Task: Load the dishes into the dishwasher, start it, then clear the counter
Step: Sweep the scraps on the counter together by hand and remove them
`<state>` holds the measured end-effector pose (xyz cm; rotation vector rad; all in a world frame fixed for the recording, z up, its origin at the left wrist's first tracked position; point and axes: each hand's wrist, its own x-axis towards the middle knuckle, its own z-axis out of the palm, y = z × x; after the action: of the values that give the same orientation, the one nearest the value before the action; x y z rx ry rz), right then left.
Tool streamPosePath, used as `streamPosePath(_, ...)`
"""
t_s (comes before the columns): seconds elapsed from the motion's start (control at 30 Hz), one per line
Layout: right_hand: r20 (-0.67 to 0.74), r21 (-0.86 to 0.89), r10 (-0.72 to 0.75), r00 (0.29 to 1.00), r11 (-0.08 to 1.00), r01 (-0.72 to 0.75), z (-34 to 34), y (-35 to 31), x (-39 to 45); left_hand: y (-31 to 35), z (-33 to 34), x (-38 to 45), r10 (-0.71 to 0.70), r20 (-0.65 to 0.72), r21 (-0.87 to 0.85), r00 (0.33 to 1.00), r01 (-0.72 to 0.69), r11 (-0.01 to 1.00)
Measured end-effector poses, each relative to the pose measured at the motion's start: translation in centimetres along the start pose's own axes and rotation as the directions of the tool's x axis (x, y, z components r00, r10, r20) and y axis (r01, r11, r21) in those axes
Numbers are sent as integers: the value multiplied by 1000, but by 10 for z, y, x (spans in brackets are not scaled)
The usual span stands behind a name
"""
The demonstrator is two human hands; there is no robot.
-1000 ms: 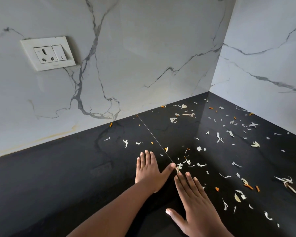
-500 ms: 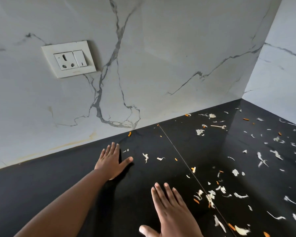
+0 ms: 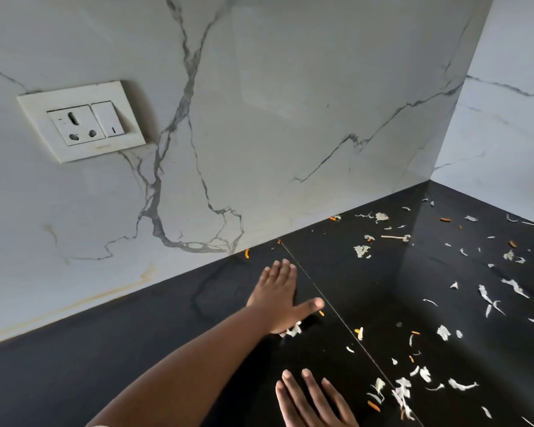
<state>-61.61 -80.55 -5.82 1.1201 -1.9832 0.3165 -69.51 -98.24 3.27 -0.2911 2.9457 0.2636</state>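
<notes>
left hand (image 3: pixel 279 298) has slid right over scraps (image 3: pixel 293 330), both hands' fingers straight, flat.

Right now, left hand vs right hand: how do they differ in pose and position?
1. The left hand reaches far out toward the marble wall; the right hand sits near the frame's bottom edge.
2. The left hand shows whole, thumb splayed toward the seam; the right hand is cut off, only fingers showing.
3. White scraps lie against the left hand; none touch the right hand.
Shared: both flat, fingers straight, over the black counter.
</notes>
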Motion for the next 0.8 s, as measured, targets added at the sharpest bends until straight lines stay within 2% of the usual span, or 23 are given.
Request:
streamPosePath(0.1, 30, 6, -9, 1000, 1000, 9, 0, 0, -1, 32, 0, -14, 204, 24, -248, 979, -192, 949)
streamPosePath(0.17, 18, 11, -1, 1000, 1000, 0, -3, 1, 2, 27, -8, -14, 203, -49, -368, 978, -207, 907)
streamPosePath(0.2, 14, 12, 4, 1000, 1000, -4, -4, 2, 3, 15, -12, -12, 162, -94, -359, 982, -186, 915)
streamPosePath(0.27, 15, 21, 8, 1000, 1000, -8, -5, 2, 4, -19, -20, -5, 53, -157, -218, 986, -87, 972)
streamPosePath(0.37, 15, 35, 23, 1000, 999, -24, -4, 1, 3, -70, -27, -2, -58, -131, 2, 990, 58, 998)
streamPosePath(0.47, 14, 36, 39, 999, 999, -40, -4, 1, 3, -92, -26, 2, -78, -108, 48, 991, 84, 995)
streamPosePath(0.6, 78, 41, 11, 997, 999, -14, -10, 2, 3, -77, -16, 11, -107, -54, 21, 993, 109, 994)
streamPosePath(0.7, 161, 68, 28, 987, 997, -40, -14, 3, 3, -47, -11, 13, 4, -29, 10, 1000, -3, 1000)
streamPosePath(0.8, 284, 109, 27, 958, 992, -60, -21, 4, 2, -1, -1, -5, 267, 25, -10, 963, -267, 964)
